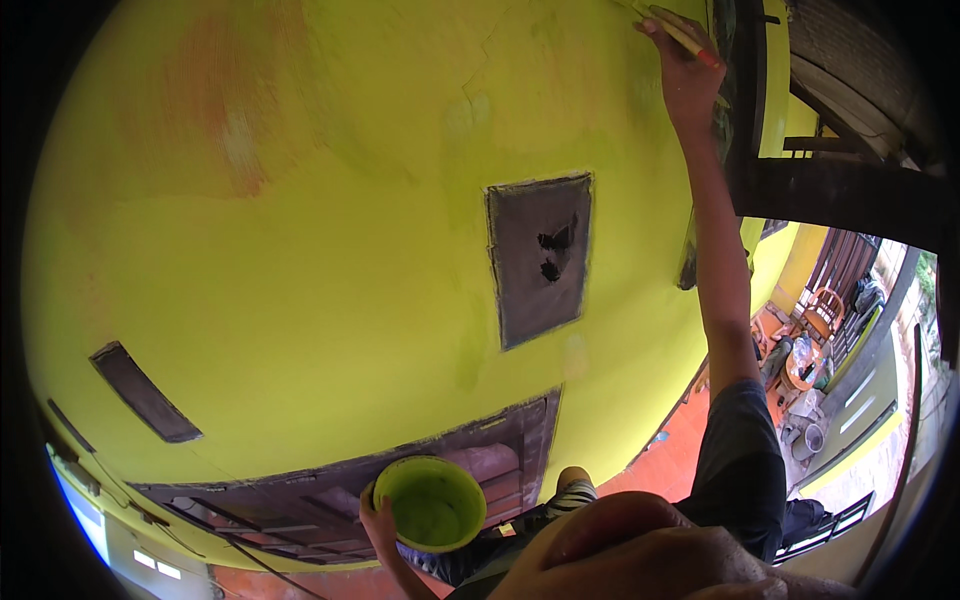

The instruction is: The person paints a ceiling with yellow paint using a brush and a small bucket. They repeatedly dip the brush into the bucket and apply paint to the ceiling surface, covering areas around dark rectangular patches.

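My right hand point(686, 80) is raised high at the upper right, fingers closed round a paintbrush point(683, 37) with a pale handle and a red end. The brush's far end meets the top edge of the picture beside the yellow-green wall point(330, 290), and its bristles are hard to make out. Low in front of me, my left hand point(378, 520) grips the rim of a round bucket point(432, 505). Green paint coats the inside of this bucket; its depth cannot be told.
A dark panel point(540, 255) with torn holes is set in the wall. Below it is a dark-framed barred window point(330, 500). A dark beam point(840, 200) juts out at right. Wooden chairs point(822, 315) and a grey bucket point(806, 440) stand on the floor far below.
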Tool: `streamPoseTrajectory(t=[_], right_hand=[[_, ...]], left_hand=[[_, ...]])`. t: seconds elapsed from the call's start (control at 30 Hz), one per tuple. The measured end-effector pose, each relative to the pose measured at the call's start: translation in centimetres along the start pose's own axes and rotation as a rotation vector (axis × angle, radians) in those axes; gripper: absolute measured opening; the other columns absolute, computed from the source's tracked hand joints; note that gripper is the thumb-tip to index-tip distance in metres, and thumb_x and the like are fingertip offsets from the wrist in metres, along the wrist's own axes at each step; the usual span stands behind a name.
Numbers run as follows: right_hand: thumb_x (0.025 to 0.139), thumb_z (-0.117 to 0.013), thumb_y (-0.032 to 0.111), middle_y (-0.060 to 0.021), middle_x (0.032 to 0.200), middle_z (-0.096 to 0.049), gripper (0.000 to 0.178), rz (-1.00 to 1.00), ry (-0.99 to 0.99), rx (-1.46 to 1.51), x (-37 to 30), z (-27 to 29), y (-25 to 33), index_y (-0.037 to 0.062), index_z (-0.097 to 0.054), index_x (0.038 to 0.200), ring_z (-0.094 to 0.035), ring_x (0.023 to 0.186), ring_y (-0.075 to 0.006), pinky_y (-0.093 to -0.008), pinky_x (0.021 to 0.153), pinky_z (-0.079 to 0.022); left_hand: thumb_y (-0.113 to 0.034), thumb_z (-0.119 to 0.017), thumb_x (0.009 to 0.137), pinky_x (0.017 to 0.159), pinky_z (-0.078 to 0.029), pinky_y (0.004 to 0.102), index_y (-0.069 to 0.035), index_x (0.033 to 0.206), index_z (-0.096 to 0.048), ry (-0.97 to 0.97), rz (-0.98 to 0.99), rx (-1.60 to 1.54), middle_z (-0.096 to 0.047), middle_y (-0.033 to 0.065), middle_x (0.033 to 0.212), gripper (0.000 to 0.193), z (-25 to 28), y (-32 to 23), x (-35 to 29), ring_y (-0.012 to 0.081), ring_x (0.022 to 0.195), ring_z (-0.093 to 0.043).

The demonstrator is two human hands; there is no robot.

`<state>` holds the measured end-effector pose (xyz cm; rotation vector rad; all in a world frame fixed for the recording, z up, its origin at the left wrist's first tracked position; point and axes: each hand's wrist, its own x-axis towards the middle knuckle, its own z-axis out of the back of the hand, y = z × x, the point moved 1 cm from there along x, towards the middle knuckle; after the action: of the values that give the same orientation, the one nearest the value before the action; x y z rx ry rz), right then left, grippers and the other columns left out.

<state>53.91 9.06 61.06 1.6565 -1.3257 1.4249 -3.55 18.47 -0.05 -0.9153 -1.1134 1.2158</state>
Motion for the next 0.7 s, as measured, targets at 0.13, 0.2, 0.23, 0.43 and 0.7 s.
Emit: streamPoseTrajectory(t=[0.13,0.2,0.23,0.43,0.7], right_hand=[[0.085,-0.082,0.010,-0.0041,0.110,-0.078,0.026,0.386,0.109,-0.384,-2.2,1.0,0.5,0.0098,-0.078,0.111,-0.072,0.097,-0.0217,-0.0341,0.088,-0.055],[0.086,-0.081,0.008,-0.0044,0.114,-0.077,0.030,0.499,0.043,-0.402,-2.3,1.7,0.4,0.0105,-0.077,0.115,-0.071,0.105,-0.0243,-0.0386,0.094,-0.054],[0.086,-0.081,0.007,-0.0045,0.116,-0.077,0.032,0.499,-0.002,-0.379,-2.3,2.0,0.2,0.0108,-0.076,0.117,-0.071,0.109,-0.0256,-0.0409,0.097,-0.054],[0.086,-0.079,0.004,-0.0074,0.122,-0.075,0.035,0.314,0.182,-0.304,-6.6,2.7,0.2,0.0090,-0.074,0.120,-0.068,0.121,-0.0300,-0.0468,0.109,-0.050],[0.088,-0.077,0.003,-0.0067,0.123,-0.075,0.034,0.325,0.124,-0.268,-5.2,3.7,3.0,0.0090,-0.074,0.122,-0.069,0.120,-0.0281,-0.0484,0.108,-0.050]], left_hand=[[-0.006,-0.062,0.091,0.099,-0.049,0.0416,0.004,0.132,-0.061,0.016,-0.023,0.000,-0.068,0.0190,0.124,0.042,0.1,0.4,0.3,0.0308,0.112,-0.065],[-0.006,-0.062,0.091,0.099,-0.050,0.0411,0.004,0.132,-0.061,0.019,-0.017,0.022,-0.068,0.0182,0.123,0.042,0.1,0.3,0.3,0.0301,0.111,-0.066],[-0.006,-0.062,0.091,0.099,-0.050,0.0409,0.003,0.132,-0.061,0.008,-0.009,0.044,-0.069,0.0179,0.123,0.042,0.2,0.2,0.3,0.0296,0.111,-0.066],[-0.004,-0.060,0.090,0.097,-0.051,0.0396,0.002,0.131,-0.063,-0.034,-0.025,0.003,-0.070,0.0165,0.119,0.041,-0.2,-1.1,-0.3,0.0269,0.108,-0.066],[-0.003,-0.060,0.090,0.096,-0.051,0.0389,0.004,0.129,-0.063,-0.025,0.052,-0.086,-0.071,0.0166,0.116,0.040,-0.4,-0.3,0.0,0.0263,0.106,-0.067]])
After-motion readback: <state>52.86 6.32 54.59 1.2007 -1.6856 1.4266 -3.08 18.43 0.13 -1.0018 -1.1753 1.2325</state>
